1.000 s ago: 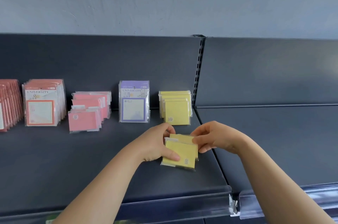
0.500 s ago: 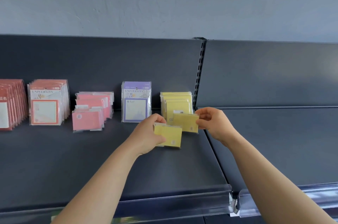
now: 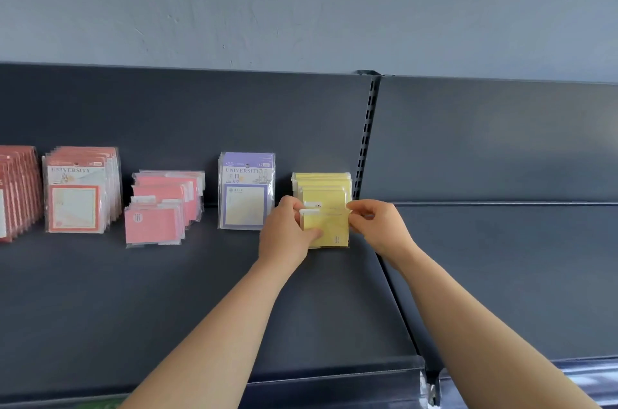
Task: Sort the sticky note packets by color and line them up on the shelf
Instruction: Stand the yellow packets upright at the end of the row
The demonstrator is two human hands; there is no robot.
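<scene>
Head view, and both hands are up at the yellow end of the shelf (image 3: 167,291): my left hand (image 3: 284,236) has its fingers curled round the left edge of the front yellow packets (image 3: 329,228), thumb laid across the lower front face in a firm grip, while my right hand (image 3: 378,224) pinches the same packets at the upper right edge, thumb and forefinger closed tight on the wrapper. Two white header tabs show one just above the other at the top left, so that's two packets pressed together, though which hand has which I can't tell. They stand upright, facing me, right up against the yellow stack (image 3: 321,181) that leans on the back panel (image 3: 167,114), just left of the slotted upright (image 3: 366,141). Running left along the shelf: purple packets (image 3: 245,194) standing just beside my left hand, then pink packets (image 3: 157,211) in a looser bunch, then orange-framed packets (image 3: 77,194) marked UNIVERSITY, then a red row (image 3: 16,191) cut off by the frame edge. Beyond the upright lies the neighbouring shelf (image 3: 501,275), and a grey wall (image 3: 301,0) rises above it all
</scene>
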